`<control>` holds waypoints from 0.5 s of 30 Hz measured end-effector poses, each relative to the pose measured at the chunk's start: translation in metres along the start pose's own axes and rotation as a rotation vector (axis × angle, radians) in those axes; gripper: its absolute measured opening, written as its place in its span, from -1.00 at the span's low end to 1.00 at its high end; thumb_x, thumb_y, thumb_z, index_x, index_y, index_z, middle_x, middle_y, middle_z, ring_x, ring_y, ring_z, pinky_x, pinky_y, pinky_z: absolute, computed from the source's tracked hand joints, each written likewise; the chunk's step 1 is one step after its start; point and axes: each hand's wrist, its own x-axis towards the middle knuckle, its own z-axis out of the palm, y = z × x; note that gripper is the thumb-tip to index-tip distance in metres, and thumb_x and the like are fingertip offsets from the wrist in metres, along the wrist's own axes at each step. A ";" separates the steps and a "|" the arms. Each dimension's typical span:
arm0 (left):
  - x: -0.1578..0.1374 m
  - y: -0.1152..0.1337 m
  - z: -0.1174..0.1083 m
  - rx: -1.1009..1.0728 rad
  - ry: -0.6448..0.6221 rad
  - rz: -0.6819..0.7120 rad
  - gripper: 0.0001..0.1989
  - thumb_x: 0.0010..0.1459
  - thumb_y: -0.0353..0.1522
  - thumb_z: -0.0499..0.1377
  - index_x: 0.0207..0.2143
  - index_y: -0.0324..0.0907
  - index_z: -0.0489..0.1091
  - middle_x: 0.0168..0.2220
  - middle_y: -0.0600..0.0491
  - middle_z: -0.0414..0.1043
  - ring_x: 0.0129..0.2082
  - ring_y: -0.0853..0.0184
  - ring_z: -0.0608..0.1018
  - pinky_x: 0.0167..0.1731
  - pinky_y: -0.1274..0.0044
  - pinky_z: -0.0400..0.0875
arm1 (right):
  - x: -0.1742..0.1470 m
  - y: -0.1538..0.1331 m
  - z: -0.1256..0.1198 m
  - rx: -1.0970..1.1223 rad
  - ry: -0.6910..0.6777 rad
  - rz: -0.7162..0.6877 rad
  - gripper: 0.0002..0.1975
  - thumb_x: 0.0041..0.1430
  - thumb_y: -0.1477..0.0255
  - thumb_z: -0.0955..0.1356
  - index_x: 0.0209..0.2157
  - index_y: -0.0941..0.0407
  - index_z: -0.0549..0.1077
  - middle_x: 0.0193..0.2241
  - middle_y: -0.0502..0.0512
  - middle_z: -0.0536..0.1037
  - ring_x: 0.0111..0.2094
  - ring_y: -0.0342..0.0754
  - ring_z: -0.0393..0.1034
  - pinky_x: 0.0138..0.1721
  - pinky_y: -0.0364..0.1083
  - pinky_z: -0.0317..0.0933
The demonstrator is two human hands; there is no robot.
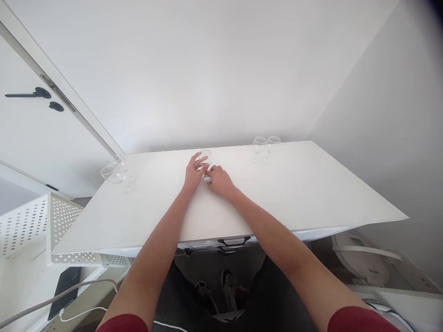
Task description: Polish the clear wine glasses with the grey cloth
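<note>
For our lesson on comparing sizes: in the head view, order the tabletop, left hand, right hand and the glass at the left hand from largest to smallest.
1. Tabletop
2. Left hand and right hand: too alike to rank
3. Glass, judged by what shows

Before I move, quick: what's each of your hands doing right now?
Left hand: closed around the bowl of a glass.
Right hand: fingers curled at a small whitish thing below that bowl; exact grip can't be told.

Blk door hndl [34,94], wht perf. panel [64,217], cable [69,290]
</note>
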 end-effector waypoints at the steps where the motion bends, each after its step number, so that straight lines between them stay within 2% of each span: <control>1: 0.000 0.000 0.000 -0.016 -0.020 -0.002 -0.14 0.12 -0.07 0.42 0.39 0.05 0.17 0.22 -0.16 0.49 0.04 0.17 0.63 -0.02 0.34 0.56 | -0.001 -0.001 -0.001 -0.022 0.003 0.029 -0.64 0.30 0.49 0.34 0.10 0.10 0.54 0.05 0.29 0.47 0.05 0.16 0.30 -0.01 0.04 0.28; 3: 0.001 -0.002 0.001 -0.026 -0.031 -0.017 -0.07 0.17 -0.05 0.39 0.45 0.10 0.00 0.29 -0.15 0.42 0.05 0.22 0.61 -0.01 0.39 0.54 | -0.003 -0.002 -0.004 -0.064 0.006 0.082 -0.67 0.31 0.47 0.32 0.07 0.13 0.53 0.06 0.32 0.46 0.05 0.17 0.30 -0.04 0.05 0.29; 4: 0.001 -0.004 0.000 -0.018 -0.016 -0.032 -0.11 0.21 -0.03 0.34 0.45 0.10 -0.01 0.30 -0.14 0.40 0.04 0.25 0.61 -0.04 0.41 0.53 | -0.004 -0.001 -0.005 -0.085 0.005 0.108 -0.69 0.31 0.47 0.31 0.05 0.15 0.53 0.06 0.34 0.45 0.05 0.18 0.30 -0.04 0.05 0.29; 7: 0.003 -0.008 -0.002 0.025 0.056 -0.079 -0.39 0.34 0.01 0.18 0.34 0.05 0.19 0.19 -0.10 0.46 -0.07 0.31 0.60 -0.17 0.49 0.49 | -0.016 0.009 -0.011 -0.141 0.007 0.186 -0.69 0.33 0.47 0.29 0.05 0.17 0.51 0.09 0.37 0.44 0.08 0.21 0.29 -0.02 0.08 0.28; 10: 0.004 -0.011 -0.003 0.046 0.084 -0.088 -0.61 0.40 -0.02 0.10 0.12 0.00 0.38 0.01 -0.03 0.49 -0.20 0.38 0.55 -0.27 0.54 0.41 | -0.039 0.032 -0.018 -0.163 0.026 0.207 -0.68 0.35 0.45 0.29 0.07 0.13 0.52 0.11 0.35 0.45 0.08 0.20 0.30 0.01 0.09 0.28; 13: 0.004 -0.013 -0.003 0.041 0.100 -0.089 -0.67 0.42 -0.05 0.07 -0.09 -0.06 0.45 -0.13 0.01 0.45 -0.29 0.41 0.49 -0.33 0.56 0.35 | -0.072 0.068 -0.025 -0.156 0.093 0.233 -0.67 0.33 0.44 0.30 0.08 0.07 0.54 0.15 0.27 0.47 0.08 0.17 0.34 0.03 0.06 0.29; 15: 0.005 -0.013 -0.003 0.034 0.107 -0.092 -0.67 0.42 -0.06 0.06 -0.15 -0.08 0.45 -0.18 0.02 0.41 -0.33 0.42 0.46 -0.35 0.57 0.33 | -0.094 0.098 -0.031 -0.165 0.144 0.289 -0.65 0.29 0.45 0.32 0.08 0.05 0.56 0.17 0.22 0.48 0.07 0.16 0.37 0.03 0.05 0.30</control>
